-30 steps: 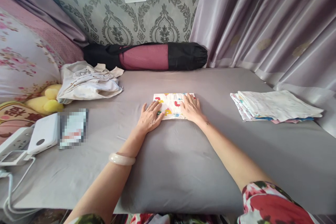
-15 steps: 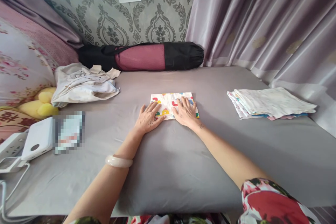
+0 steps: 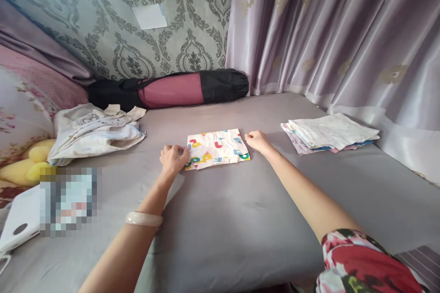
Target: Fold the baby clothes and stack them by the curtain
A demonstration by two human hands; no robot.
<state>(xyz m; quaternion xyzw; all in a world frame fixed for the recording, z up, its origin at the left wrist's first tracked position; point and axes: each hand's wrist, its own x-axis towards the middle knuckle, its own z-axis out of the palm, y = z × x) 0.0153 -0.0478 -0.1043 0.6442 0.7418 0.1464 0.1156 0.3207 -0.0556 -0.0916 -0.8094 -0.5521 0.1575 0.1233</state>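
The folded patterned cloth (image 3: 218, 145) lies on the bed (image 3: 237, 219), its edges seemingly being squared. The left hand (image 3: 173, 159) curls at its left edge, the right hand (image 3: 258, 141) beside its right; whether either pinches, I cannot tell. Next calls for even grip.

Arms (image 3: 295, 187) outstretched, left fingers (image 3: 166, 150) bent, right fingers (image 3: 253, 136) bunched.
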